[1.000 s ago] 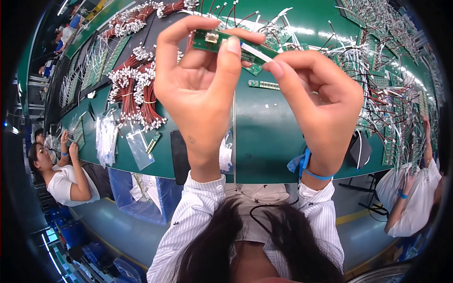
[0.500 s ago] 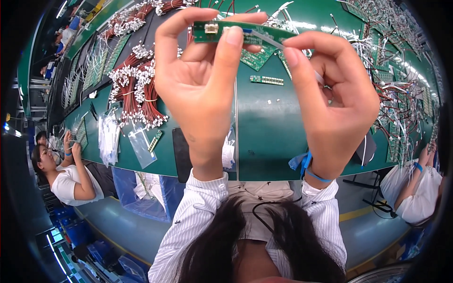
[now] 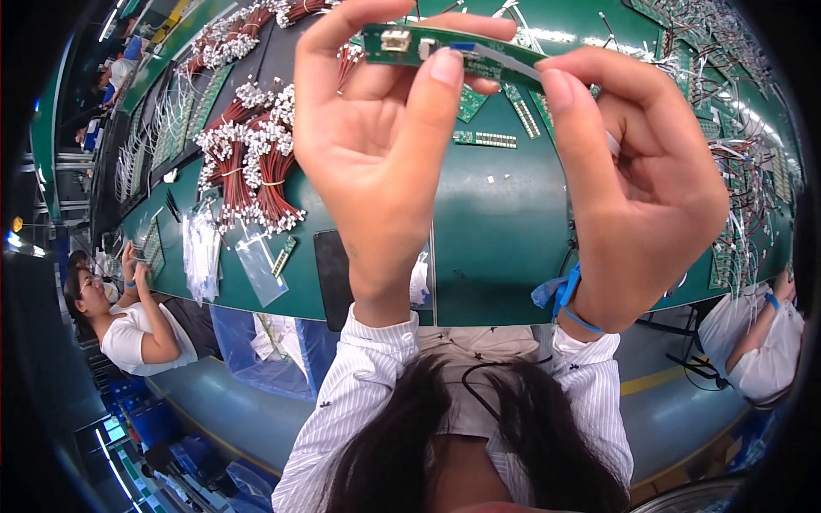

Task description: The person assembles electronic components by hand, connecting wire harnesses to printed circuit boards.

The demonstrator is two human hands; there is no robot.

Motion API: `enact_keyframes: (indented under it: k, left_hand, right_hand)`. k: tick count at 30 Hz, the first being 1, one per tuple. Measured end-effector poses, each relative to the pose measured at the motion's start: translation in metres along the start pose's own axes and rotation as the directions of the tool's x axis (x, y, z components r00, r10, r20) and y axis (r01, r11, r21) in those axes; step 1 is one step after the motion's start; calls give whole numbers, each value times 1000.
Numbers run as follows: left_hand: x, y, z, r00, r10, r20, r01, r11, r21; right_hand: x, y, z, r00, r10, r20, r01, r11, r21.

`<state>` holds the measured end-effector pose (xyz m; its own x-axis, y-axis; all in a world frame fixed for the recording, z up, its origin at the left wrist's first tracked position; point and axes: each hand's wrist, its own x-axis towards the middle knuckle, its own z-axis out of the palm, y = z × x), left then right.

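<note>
High over the green table, my left hand (image 3: 376, 171) pinches a narrow green circuit board (image 3: 377, 48) between thumb and fingers. White connectors sit along the board's left part. A flat whitish ribbon cable (image 3: 511, 63) with a blue end lies along the board's face, the blue end beside my left thumb tip. My right hand (image 3: 646, 184) grips this cable between thumb and index finger at the board's right end, its other fingers curled in. Part of the cable is hidden inside that hand.
Bundles of red-brown wires with white plugs (image 3: 231, 167) lie at the left, near clear plastic bags (image 3: 202, 256). A small board strip (image 3: 485, 139) rests beyond my hands. Wired boards (image 3: 727, 256) cover the right side. A blue-lined bin (image 3: 321, 342) stands below the table edge. Co-workers sit on both sides.
Both hands have shifted slightly right with the board and cable. The board is tilted a little more, showing more of its face. Both grips stay closed.
</note>
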<state>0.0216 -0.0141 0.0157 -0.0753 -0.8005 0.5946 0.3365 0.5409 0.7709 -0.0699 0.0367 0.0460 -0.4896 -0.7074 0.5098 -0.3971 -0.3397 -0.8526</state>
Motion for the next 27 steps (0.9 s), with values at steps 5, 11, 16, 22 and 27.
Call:
enact_keyframes:
  k: [5, 11, 16, 22, 27]
  left_hand:
    - [1, -1, 6, 998, 28, -54, -24, 997, 74]
    - [-1, -2, 16, 971, 186, -149, -134, 943, 305]
    - [0, 2, 8, 993, 34, -111, -27, 998, 65]
    - [1, 2, 5, 987, 47, -154, -47, 999, 2]
    - [4, 6, 1, 977, 66, -205, -79, 996, -52]
  right_hand:
    - [-2, 3, -3, 997, -22, -73, 20, 1000, -23]
    - [-2, 4, -2, 996, -62, -66, 61, 998, -16]
    - [-2, 10, 0, 997, -74, -10, 74, 996, 42]
    - [-6, 27, 12, 991, -78, 106, 46, 962, 269]
    - [-5, 22, 10, 995, -55, 83, 27, 950, 311]
